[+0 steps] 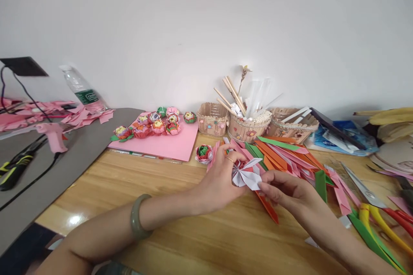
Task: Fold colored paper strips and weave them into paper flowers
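My left hand [222, 176] is closed round a folded paper flower [247, 175] with white petals and some red in its middle. A white petal on the flower's right side is pinched between the thumb and fingers of my right hand [284, 191]. Just behind my left hand a finished paper flower [204, 154] in green, red and pale pink rests on the table. Folded paper strips [284, 154] in orange, pink and green lie heaped behind and to the right of my hands.
Several paper flowers [158, 125] sit on pink paper [180, 146]. Decorated baskets [213, 119] holding sticks stand along the wall. Scissors [368, 189] lie at right. A pink glue gun [53, 135], pliers [17, 169] and a bottle [84, 90] are at left.
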Demonstrator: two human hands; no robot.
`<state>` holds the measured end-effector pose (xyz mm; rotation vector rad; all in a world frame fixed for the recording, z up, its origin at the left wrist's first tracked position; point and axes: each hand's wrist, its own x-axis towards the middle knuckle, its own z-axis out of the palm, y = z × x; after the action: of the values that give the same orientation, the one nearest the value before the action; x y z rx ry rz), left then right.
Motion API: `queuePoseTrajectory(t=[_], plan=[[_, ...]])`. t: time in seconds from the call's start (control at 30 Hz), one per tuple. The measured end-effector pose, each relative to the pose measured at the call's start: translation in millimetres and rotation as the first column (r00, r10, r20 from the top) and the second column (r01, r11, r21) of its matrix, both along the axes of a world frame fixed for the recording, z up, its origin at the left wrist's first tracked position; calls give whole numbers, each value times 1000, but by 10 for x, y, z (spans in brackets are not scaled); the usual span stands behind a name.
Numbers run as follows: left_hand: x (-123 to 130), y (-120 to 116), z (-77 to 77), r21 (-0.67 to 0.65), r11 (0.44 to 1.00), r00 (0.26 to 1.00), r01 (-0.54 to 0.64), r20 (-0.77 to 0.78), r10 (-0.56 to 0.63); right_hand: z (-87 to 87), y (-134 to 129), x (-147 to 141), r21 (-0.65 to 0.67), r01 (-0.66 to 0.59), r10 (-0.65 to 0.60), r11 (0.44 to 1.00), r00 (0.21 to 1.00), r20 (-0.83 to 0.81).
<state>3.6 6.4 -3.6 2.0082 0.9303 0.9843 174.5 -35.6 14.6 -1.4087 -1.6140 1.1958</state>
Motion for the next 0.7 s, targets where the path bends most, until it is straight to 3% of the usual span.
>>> queuePoseTrajectory(t=[0.1, 0.27, 0.5, 0.7], plan=[[8, -7, 0, -116, 988, 994, 97, 51, -92, -50, 21, -1, -82, -15, 7, 997, 994, -107], [9, -16, -3, -352, 909, 970, 226, 171, -175, -93, 35, -14, -158, -78, 48, 984, 982, -184], [12, -25, 3, -398, 895, 970, 202, 209, -126, -124, 14, -26, -146, -97, 67, 985, 978, -197], [23, -29, 19, -450, 848, 941, 282, 300, -154, -116, 17, -33, -139, -79, 54, 987, 983, -178]])
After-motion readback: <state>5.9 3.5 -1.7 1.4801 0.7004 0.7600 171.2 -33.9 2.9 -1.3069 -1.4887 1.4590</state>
